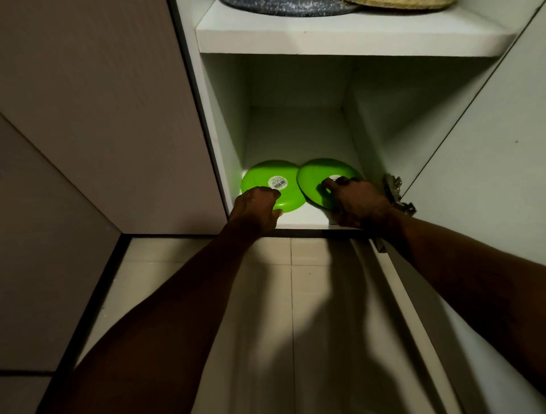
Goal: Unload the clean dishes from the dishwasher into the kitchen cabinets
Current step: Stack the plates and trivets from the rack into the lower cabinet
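Two bare forearms reach forward and down over a pale tiled floor (266, 295) toward the bottom compartment of an open white cabinet (224, 118). The left hand (257, 207) sits at the front lip of the cabinet floor, its fingers curled over the near rim of the left green plate (260, 177) and gripping it. The right hand (354, 201) holds the right green plate (313, 174), its fingers bent over the plate's near right edge and a fingertip pressed on its back. Both plates lie upside down near the front of the compartment, side by side, with their rims meeting in the middle; the right plate looks slightly tilted, its left edge over the other's. A white barcode sticker (277, 182) shows on the back of the left plate, and another sticker on the right plate is mostly hidden by the fingers. Just right of the right wrist, a metal hinge (396, 192) joins the cabinet to its open door (487, 147). Behind the plates the compartment runs back in shadow. Above it, a thick white shelf (354, 38) carries a grey speckled round item (283, 7) and a tan woven one (404, 3), both cut off by the top edge.
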{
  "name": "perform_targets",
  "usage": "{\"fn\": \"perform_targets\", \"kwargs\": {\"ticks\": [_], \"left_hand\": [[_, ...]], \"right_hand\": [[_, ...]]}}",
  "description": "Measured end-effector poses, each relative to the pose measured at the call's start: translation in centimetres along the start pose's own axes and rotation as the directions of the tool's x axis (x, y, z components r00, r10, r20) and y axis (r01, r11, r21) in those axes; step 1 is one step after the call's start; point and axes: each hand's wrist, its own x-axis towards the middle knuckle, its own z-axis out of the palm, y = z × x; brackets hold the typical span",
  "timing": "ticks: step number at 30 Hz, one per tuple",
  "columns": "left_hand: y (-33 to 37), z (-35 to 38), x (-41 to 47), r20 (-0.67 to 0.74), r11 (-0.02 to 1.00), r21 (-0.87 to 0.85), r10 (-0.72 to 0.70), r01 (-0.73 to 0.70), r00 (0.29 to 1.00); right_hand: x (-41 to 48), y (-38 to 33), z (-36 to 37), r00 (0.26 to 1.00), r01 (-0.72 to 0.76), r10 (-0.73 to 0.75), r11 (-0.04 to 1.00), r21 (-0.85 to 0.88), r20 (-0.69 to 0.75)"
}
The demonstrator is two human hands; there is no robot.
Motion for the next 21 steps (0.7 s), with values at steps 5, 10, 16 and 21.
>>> {"fn": "perform_targets", "kwargs": {"ticks": [5, 10, 16, 21], "left_hand": [[0.1, -0.2, 0.5, 0.028, 0.999, 0.040, -0.028, 0.027, 0.999], [0.3, -0.3, 0.6, 0.049, 0.998, 0.030, -0.063, 0.061, 0.997], [0.5, -0.4, 1.0, 0.061, 0.994, -0.023, -0.110, 0.111, 0.992], [0.8, -0.4, 0.8, 0.055, 0.991, -0.051, -0.119, 0.121, 0.991]], "right_hand": [[0.3, 0.6, 0.5, 1.000, -0.026, 0.026, 0.999, 0.034, 0.018], [0.3, 0.6, 1.1, 1.000, -0.022, 0.020, 0.995, 0.100, 0.021], [0.6, 0.3, 1.4, 0.999, -0.029, 0.027, 0.998, 0.064, 0.031], [0.8, -0.2, 1.2, 0.987, -0.158, 0.158, 0.986, 0.048, 0.014]]}}
